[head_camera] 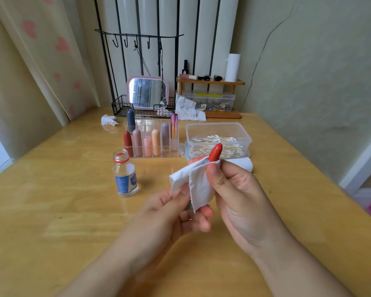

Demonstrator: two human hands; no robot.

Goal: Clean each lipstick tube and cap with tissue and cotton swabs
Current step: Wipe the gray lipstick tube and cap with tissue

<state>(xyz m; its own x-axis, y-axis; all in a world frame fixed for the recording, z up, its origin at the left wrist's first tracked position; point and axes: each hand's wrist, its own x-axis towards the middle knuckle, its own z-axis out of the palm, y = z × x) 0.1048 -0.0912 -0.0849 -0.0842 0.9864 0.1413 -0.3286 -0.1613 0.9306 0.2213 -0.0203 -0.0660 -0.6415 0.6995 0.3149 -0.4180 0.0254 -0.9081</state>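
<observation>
Step in hand: wiping the barrel of an uncapped lipstick (215,152) with tissue (198,181). I hold it above the desk (51,200), in front of the swab box (217,139), red bullet pointing up and away. My right hand (234,189) pinches the tissue round the upper barrel just below the bullet, thumb in front, fingers curled behind. My left hand (176,209) grips the lower end, fingers curled beneath the tissue.

Next move, as I judge it: turn the barrel inside the tissue with the left hand, keeping the right thumb clear of the bullet (it smears easily).

Hidden or unclear:
- The barrel is almost wholly covered by tissue; only a grey strip shows near the bullet.
- I cannot locate this lipstick's cap.
- The open bottle (125,174) has an unreadable label.
- Seven capped lipsticks stand in the organiser (152,139); whether they are cleaned I cannot tell.
</observation>
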